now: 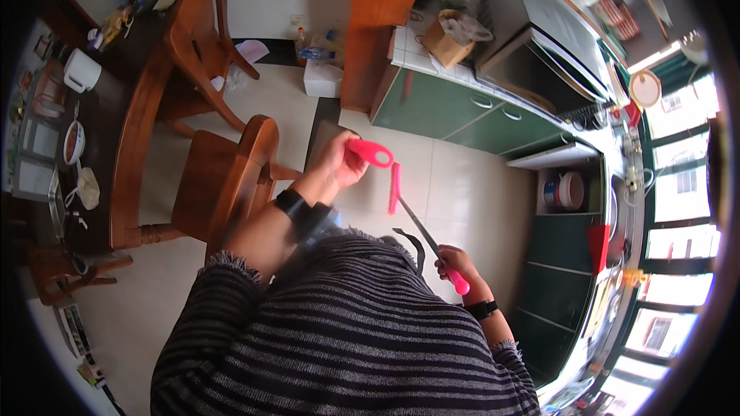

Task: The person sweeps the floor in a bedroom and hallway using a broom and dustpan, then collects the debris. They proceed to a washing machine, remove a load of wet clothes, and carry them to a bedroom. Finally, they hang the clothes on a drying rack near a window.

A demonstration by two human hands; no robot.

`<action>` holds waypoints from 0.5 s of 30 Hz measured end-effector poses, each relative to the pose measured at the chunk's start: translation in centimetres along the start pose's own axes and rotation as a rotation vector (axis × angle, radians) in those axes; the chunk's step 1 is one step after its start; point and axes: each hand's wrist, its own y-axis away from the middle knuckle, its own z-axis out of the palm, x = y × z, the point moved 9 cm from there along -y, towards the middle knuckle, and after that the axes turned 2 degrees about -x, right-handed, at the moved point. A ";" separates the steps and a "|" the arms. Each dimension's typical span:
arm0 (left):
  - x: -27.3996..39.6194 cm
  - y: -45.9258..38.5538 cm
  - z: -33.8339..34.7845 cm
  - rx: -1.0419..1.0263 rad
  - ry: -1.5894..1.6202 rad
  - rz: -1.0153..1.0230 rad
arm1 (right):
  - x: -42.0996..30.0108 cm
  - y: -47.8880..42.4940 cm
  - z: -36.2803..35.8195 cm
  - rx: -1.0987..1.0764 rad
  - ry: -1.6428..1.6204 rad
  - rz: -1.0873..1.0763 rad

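My left hand grips a pink plastic handle with an oval hole near its end. What the handle joins to is hidden behind my hand. My right hand is closed around the pink grip of a long-handled brush. Its grey shaft slants up and away to a narrow pink head, which seems to carry bristles. That head hangs over the floor just beside the holed end of the pink handle; whether they touch I cannot tell. A dark strap dangles by my striped top.
Wooden chairs and a dark table with a white bowl stand at left. Green cabinets run ahead, an open compartment at right. A white box with bottles rests by the wall.
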 end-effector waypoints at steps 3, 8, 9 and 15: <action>3.4 -3.1 1.6 -0.004 0.049 0.065 | -5.4 -1.9 1.7 -0.050 0.085 0.007; 9.8 -7.4 2.9 0.044 0.202 0.222 | -11.9 -5.4 2.5 -0.157 0.255 0.019; 10.9 -8.7 2.3 0.050 0.257 0.248 | -13.0 -5.8 2.3 -0.179 0.264 0.041; 20.6 -11.0 1.3 0.108 0.176 0.389 | -22.0 -8.8 1.1 -0.324 0.441 0.081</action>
